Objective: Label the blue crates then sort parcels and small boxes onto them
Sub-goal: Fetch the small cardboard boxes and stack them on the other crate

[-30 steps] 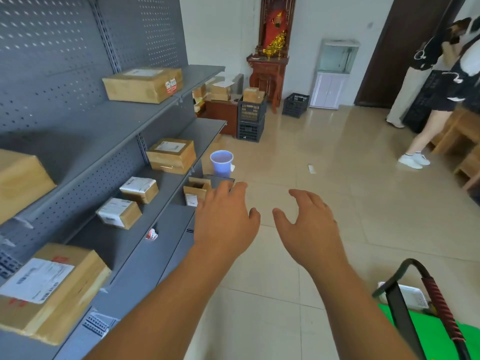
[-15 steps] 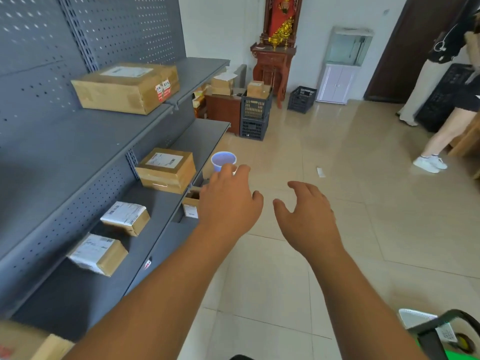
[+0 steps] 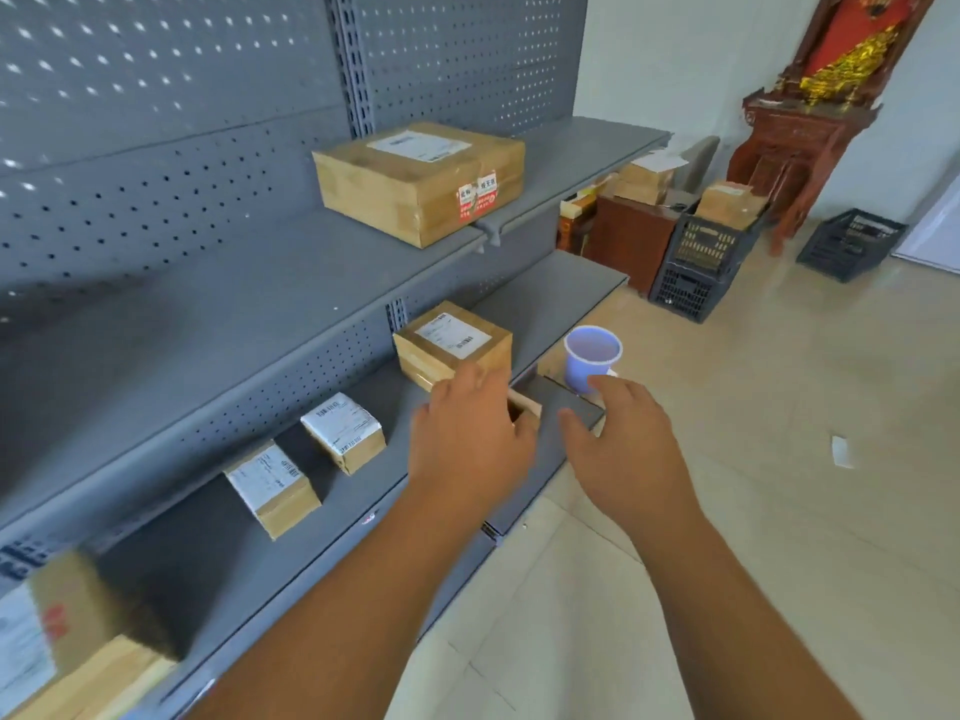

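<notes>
A small open box on the bottom ledge is mostly hidden behind the left hand; whether the fingertips touch it cannot be told. A corner parcel at lower left is blurred and cut off by the frame edge. The left hand's fingers are relaxed, with nothing visibly held. The right hand is spread and holds nothing, just short of a lilac cup at the ledge's far end. The grey shelving, with a perforated back, carries a large parcel on the upper shelf. The middle shelf holds a medium parcel, a near small box and a far small box. On the tiled floor beyond the shelving stand stacked crates, dark, exact colour uncertain. A single crate sits near a wooden altar. A paper scrap lies on the tiles.
</notes>
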A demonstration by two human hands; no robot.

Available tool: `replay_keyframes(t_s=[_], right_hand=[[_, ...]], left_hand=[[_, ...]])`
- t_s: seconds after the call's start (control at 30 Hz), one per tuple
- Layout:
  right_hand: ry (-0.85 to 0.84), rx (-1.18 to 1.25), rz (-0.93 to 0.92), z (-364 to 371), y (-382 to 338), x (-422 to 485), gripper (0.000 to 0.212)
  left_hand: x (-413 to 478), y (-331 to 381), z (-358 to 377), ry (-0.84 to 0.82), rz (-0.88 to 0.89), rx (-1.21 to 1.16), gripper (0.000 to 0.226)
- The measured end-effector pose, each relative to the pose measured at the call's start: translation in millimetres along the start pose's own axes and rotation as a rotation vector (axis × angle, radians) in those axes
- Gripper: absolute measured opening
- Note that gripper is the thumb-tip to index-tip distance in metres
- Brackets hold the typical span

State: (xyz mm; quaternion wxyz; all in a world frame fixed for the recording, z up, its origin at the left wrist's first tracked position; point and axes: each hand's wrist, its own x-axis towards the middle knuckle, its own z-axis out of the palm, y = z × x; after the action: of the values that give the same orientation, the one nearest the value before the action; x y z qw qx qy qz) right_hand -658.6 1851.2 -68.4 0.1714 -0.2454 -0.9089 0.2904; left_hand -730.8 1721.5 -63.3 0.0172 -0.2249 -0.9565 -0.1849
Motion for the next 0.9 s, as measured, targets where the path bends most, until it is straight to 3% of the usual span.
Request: replay_keyframes(t_s=[0.2, 0.43, 0.9], right_hand=[[-0.229, 0.073, -0.208, 47.2, -31.3, 47.4, 0.022], [-0.474, 0.013, -0.375, 120.2, -89.3, 55.1, 0.053], [-0.698, -0.143, -0.528, 247.8, -132.1, 77.5, 0.05]], left_hand=[[2.8, -41.7, -1.8, 0.023, -0.31, 0.035, 0.057], [-13.0, -115.1, -6.5, 0.035, -0.543, 0.051, 0.056], [-15.3, -206.5, 7.7, -0.063, -0.84, -0.04, 0.061]])
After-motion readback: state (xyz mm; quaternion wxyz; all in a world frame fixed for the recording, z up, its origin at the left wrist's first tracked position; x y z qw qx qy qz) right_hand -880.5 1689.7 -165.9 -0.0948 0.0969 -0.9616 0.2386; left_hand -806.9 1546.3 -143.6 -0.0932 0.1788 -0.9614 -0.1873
